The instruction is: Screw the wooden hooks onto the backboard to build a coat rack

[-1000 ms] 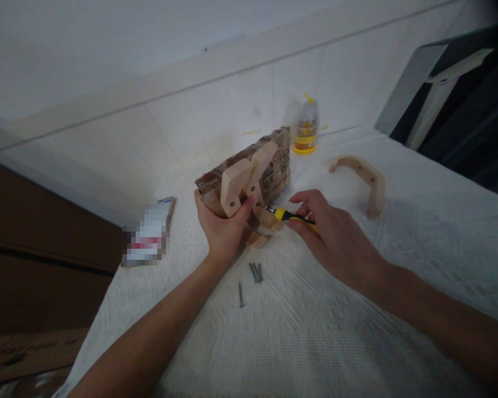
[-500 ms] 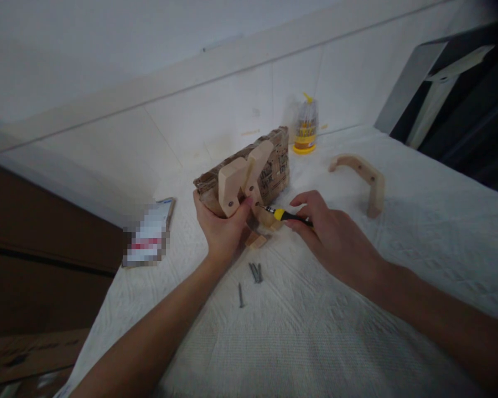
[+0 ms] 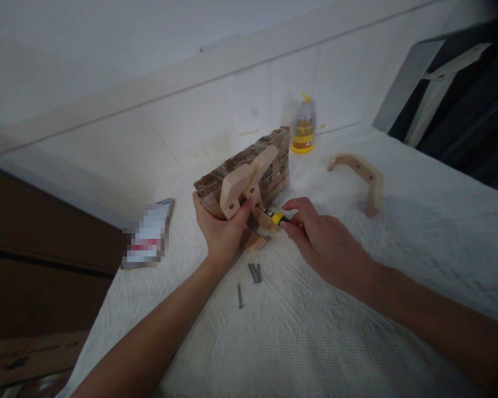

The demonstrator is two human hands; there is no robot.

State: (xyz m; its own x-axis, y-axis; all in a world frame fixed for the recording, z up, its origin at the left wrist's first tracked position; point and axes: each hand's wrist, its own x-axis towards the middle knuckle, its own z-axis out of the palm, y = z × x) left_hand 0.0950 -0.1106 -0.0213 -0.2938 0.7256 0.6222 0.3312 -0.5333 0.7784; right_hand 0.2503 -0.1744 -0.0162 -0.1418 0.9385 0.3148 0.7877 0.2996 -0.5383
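Note:
My left hand (image 3: 224, 229) is closed around the lower part of a pale wooden piece (image 3: 234, 190) with angled arms and dark screw holes. Its thumb presses near the lower hole. The piece leans against a box wrapped in brown cardboard and clear tape (image 3: 276, 171). A black and yellow screwdriver (image 3: 277, 218) is gripped in my right hand (image 3: 321, 235), its tip at the lower right hole. Whether a screw sits in that hole is too small to tell. Several loose screws (image 3: 255, 272) lie on the white cloth in front of my left hand.
A curved wooden piece (image 3: 363, 168) rests on the cloth (image 3: 299, 342) to the right. Behind stands a clear bit container with a yellow base (image 3: 304, 132), near the wall. A blurred white packet (image 3: 149, 235) lies at the left, beside a brown cabinet (image 3: 45, 260).
The wooden piece has tipped slightly, its upper arms now lower and further right. My right hand has shifted a little left with the screwdriver, whose tip stays at the hole.

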